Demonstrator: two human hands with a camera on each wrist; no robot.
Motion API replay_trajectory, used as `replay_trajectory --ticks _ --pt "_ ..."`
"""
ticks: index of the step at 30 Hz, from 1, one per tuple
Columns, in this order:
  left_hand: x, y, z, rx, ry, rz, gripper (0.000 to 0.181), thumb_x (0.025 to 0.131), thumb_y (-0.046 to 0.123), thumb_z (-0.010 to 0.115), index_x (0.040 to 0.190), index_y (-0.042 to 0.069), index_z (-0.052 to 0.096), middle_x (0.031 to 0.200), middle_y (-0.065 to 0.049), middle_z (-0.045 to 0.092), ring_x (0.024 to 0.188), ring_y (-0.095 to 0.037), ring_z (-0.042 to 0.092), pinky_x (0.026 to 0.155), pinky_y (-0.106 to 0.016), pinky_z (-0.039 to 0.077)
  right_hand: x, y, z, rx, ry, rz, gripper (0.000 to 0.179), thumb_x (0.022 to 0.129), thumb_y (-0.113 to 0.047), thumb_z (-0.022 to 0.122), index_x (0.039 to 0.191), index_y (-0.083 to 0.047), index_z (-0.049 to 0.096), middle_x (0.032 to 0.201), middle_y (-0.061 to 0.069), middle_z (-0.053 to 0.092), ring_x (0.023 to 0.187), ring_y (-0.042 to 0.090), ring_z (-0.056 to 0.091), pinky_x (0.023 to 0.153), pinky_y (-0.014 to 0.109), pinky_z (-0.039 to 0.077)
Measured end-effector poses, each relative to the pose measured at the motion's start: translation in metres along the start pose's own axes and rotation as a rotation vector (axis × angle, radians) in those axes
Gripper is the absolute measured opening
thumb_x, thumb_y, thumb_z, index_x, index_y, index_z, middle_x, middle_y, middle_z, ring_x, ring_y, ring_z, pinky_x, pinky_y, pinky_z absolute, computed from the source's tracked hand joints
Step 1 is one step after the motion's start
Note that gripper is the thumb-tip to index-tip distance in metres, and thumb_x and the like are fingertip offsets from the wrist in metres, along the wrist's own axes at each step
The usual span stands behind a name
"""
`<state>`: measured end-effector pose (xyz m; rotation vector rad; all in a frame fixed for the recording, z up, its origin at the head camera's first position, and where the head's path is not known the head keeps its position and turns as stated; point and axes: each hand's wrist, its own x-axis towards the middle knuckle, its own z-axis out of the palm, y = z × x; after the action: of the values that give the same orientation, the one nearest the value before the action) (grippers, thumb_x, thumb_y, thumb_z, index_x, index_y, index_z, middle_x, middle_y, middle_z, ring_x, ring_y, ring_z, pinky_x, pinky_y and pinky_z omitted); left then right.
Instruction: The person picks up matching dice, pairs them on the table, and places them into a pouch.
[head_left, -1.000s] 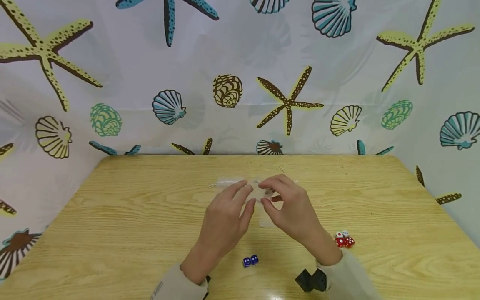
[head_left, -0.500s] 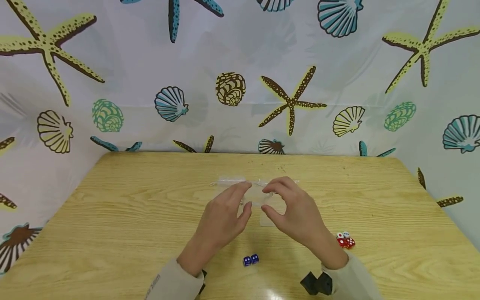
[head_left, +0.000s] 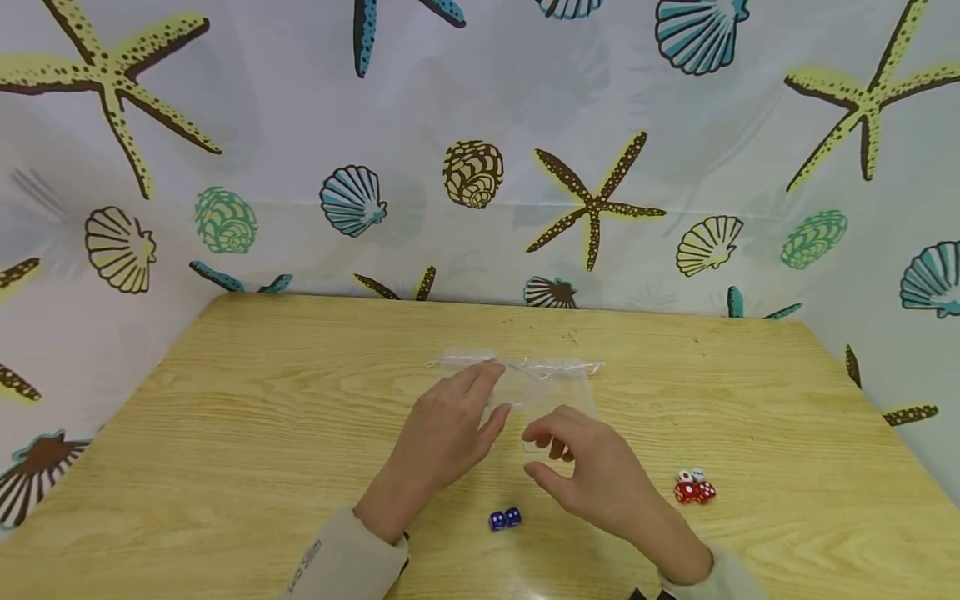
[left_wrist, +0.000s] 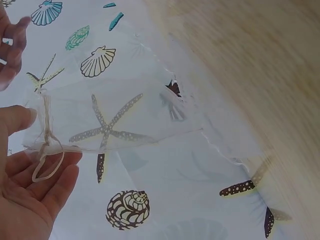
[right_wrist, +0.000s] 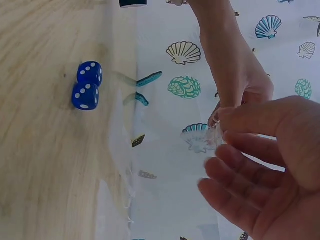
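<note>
My left hand [head_left: 442, 425] holds a small sheer drawstring bag [left_wrist: 75, 125] by its mouth, with the thumb on one side and the fingers beneath. A thin cord loop [left_wrist: 47, 167] hangs from the bag over those fingers. Nearer to me, to the right of the bag, is my right hand [head_left: 600, 467], its fingers loosely bent and nothing visible between them. In the right wrist view, its thumb and index finger overlap the bag in the picture. Two more sheer bags, one at the right [head_left: 566, 396] and one at the left [head_left: 465, 358], lie flat on the table behind the hands.
Two blue dice [head_left: 505, 519] sit side by side on the wooden table [head_left: 262, 433], in front of the hands. Right of my right hand is a cluster of red and white dice [head_left: 695, 487]. A shell-and-starfish cloth [head_left: 420, 242] hangs behind the table and at both sides.
My right hand has drawn back from the bag, toward me. The left hand stays with the bag at about the same place. The head view has shifted and tilted slightly.
</note>
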<state>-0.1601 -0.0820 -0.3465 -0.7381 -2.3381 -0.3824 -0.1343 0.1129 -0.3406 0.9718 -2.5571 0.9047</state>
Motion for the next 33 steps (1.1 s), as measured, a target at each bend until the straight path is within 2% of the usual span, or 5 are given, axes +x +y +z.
replay_trajectory --ticks 5,11,21,29,33 --pt "0.0 -0.001 -0.001 -0.005 -0.016 -0.02 0.042 0.082 0.019 0.075 0.118 0.001 0.06 0.11 -0.013 0.068 0.088 -0.024 0.07 0.072 -0.033 0.058 0.0 0.005 0.004 0.118 -0.235 0.026 0.024 0.08 -0.01 0.075 0.102 -0.008 0.065 0.092 0.005 0.066 0.074 0.009 0.06 0.063 0.023 0.052" --pt "0.001 -0.001 0.0 -0.025 -0.027 -0.018 0.042 0.083 0.019 0.074 0.118 0.002 0.06 0.112 -0.012 0.068 0.088 -0.024 0.07 0.071 -0.033 0.057 0.001 0.011 0.013 0.212 -0.378 0.107 0.026 0.078 -0.006 0.075 0.102 -0.004 0.065 0.094 0.008 0.067 0.075 0.01 0.06 0.063 0.019 0.05" --pt "0.0 0.001 0.0 -0.055 -0.077 -0.035 0.042 0.085 0.021 0.072 0.12 0.001 0.059 0.114 -0.013 0.067 0.084 -0.024 0.069 0.069 -0.034 0.057 -0.006 0.02 0.039 0.215 -0.463 0.16 0.035 0.07 -0.008 0.08 0.102 -0.006 0.065 0.087 0.0 0.063 0.072 0.003 0.053 0.066 0.018 0.046" --pt "0.0 0.002 0.002 -0.058 -0.086 -0.029 0.042 0.085 0.021 0.072 0.121 0.001 0.06 0.115 -0.012 0.067 0.081 -0.024 0.069 0.068 -0.034 0.057 -0.008 0.021 0.044 0.221 -0.452 0.114 0.018 0.072 0.002 0.073 0.084 -0.01 0.066 0.077 -0.005 0.063 0.067 -0.001 0.05 0.062 0.015 0.045" --pt "0.0 0.003 0.002 -0.048 -0.082 -0.024 0.042 0.085 0.021 0.072 0.12 0.002 0.06 0.114 -0.012 0.067 0.08 -0.023 0.069 0.067 -0.033 0.057 -0.008 0.021 0.042 0.197 -0.437 0.095 0.016 0.074 0.002 0.071 0.082 -0.011 0.067 0.075 -0.007 0.062 0.066 -0.001 0.05 0.062 0.014 0.044"
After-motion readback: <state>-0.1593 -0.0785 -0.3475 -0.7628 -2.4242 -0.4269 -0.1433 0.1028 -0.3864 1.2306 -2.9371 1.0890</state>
